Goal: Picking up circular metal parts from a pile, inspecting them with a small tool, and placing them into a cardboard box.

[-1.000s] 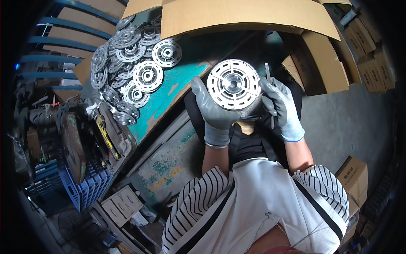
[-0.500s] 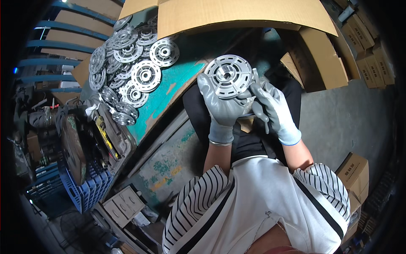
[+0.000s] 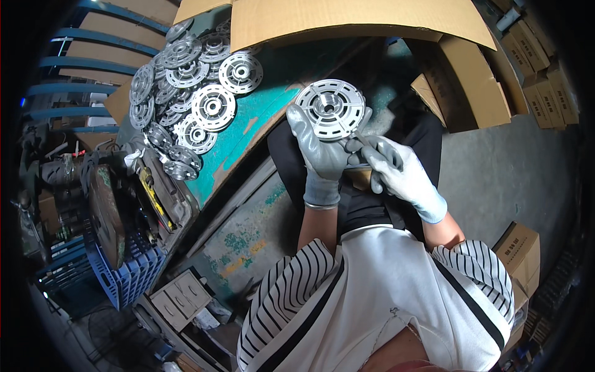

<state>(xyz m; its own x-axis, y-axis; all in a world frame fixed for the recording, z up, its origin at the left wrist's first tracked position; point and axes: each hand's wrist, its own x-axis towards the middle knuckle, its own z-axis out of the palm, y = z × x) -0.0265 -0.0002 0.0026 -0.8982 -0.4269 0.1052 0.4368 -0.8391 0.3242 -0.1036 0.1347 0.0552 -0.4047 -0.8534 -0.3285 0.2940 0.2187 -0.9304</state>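
Observation:
Just beyond my lap, my left hand (image 3: pixel 322 156), in a grey-coated glove, grips a round metal disc (image 3: pixel 344 111) by its lower edge. The disc has a raised, hollow hub and a ring of slots round its rim, and its hub side faces up. My right hand (image 3: pixel 398 170), gloved alike, is closed round a thin, dark rod-shaped tool (image 3: pixel 355 136). The tool's tip is at the disc's lower right edge; I cannot tell if it touches. Most of the tool is hidden by the fingers. Left of my hands, several similar discs (image 3: pixel 214 108) lie heaped on the green bench.
The worn green bench top (image 3: pixel 238 141) runs diagonally to my left. A large open cardboard box (image 3: pixel 362 17) overhangs the far side. Closed cartons (image 3: pixel 519 249) stand at the right. A blue plastic crate (image 3: pixel 131 273) and a drawer unit (image 3: pixel 181 302) are at the lower left.
My right hand has moved down and left, bringing the tool from beside the disc's right edge to its lower right edge. The disc has shifted slightly left and tilted in my left hand.

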